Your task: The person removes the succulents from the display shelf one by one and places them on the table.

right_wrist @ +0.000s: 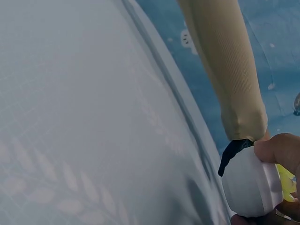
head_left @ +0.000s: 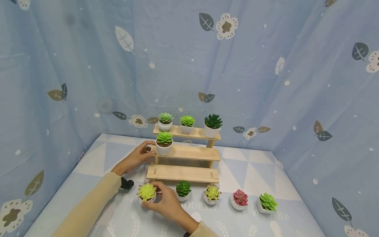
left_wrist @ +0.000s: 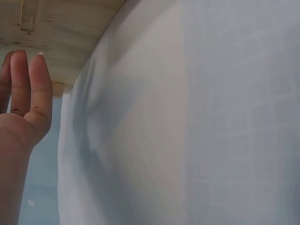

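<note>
My right hand [head_left: 167, 204] pinches the white pot of a yellow-green potted succulent [head_left: 146, 192] between thumb and fingers, in front of the stand's left end. In the right wrist view that white pot [right_wrist: 248, 183] is tipped, its side and base toward the camera. My left hand [head_left: 138, 157] is at the left end of the wooden tiered stand's middle shelf [head_left: 192, 153], beside a bright green potted succulent [head_left: 164, 144]. The left wrist view shows the left fingers [left_wrist: 41, 89] fairly straight, close to the wood's underside.
Three potted succulents, one of them dark green [head_left: 212, 126], stand on the top shelf [head_left: 192, 131]. The bottom shelf [head_left: 183, 173] is lowest in front. Along the table lie a dark green succulent [head_left: 183, 190], a yellow one [head_left: 212, 193], a red one [head_left: 239, 199] and a green one [head_left: 267, 203].
</note>
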Tool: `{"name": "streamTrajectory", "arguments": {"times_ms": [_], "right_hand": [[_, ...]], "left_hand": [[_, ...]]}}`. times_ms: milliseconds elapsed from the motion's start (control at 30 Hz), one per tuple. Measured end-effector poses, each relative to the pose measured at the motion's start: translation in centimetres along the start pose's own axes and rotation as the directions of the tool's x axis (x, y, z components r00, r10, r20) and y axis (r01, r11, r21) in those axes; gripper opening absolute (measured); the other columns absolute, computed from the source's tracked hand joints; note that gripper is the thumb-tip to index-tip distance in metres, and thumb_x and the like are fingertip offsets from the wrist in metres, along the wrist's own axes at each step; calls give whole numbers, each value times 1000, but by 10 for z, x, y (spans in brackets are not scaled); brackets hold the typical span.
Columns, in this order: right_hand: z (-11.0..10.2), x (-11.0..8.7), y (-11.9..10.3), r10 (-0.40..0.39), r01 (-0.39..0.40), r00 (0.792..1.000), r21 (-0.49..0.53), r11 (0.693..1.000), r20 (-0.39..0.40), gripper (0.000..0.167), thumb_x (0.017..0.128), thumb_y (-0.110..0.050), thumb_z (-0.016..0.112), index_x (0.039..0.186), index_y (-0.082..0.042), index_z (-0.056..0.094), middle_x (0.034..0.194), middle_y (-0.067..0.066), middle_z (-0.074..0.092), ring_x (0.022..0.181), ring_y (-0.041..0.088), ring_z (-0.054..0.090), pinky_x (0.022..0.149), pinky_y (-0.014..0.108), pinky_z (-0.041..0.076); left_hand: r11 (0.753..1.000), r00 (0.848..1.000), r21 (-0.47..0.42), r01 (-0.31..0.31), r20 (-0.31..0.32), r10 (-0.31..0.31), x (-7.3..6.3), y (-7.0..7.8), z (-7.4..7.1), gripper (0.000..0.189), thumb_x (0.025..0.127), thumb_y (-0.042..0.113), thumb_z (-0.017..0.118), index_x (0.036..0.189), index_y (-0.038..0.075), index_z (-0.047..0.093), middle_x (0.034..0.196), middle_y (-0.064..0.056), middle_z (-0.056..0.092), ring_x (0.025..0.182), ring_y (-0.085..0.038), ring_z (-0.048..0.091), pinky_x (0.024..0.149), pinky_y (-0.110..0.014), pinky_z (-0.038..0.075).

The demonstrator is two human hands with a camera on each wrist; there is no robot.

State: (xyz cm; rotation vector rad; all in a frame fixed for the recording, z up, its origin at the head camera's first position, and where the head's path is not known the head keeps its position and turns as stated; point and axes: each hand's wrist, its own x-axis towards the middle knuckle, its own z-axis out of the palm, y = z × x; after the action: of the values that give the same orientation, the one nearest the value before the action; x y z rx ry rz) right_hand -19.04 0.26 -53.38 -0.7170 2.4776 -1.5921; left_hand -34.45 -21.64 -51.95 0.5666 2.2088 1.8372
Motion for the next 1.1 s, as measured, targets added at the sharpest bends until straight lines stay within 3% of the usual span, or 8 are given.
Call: {"name": "streamTrajectory", "arguments": {"times_ms": [467,767,1100], "right_hand": [[2,2,10,85,-84,996,61,995,-13,61,86,-37,87,136,-19,58,115,-14,64,102,0,61,86,22,53],[4,2,13,134,-131,991,156,979,-12,57,85,-26,88,133,-19,58,112,-11,64,96,2,66,82,20,53],[5,2,17,147,-143,989,143,979,-21,57,85,-26,88,133,-20,58,112,-11,64,97,2,66,83,20,53]], "left_hand": [[1000,1000,-10,-29,-10,29,-1,2,1,52,104,32,65,150,21,42,128,-23,53,118,-50,55,94,-60,51],[999,1000,-37,-18,-19,17,2,-2,1,54,103,33,67,150,22,43,125,-22,55,115,-46,58,93,-56,52],[999,1000,-42,-15,-17,14,1,-2,2,55,103,33,67,150,22,41,125,-22,55,117,-49,56,95,-61,50]]}}
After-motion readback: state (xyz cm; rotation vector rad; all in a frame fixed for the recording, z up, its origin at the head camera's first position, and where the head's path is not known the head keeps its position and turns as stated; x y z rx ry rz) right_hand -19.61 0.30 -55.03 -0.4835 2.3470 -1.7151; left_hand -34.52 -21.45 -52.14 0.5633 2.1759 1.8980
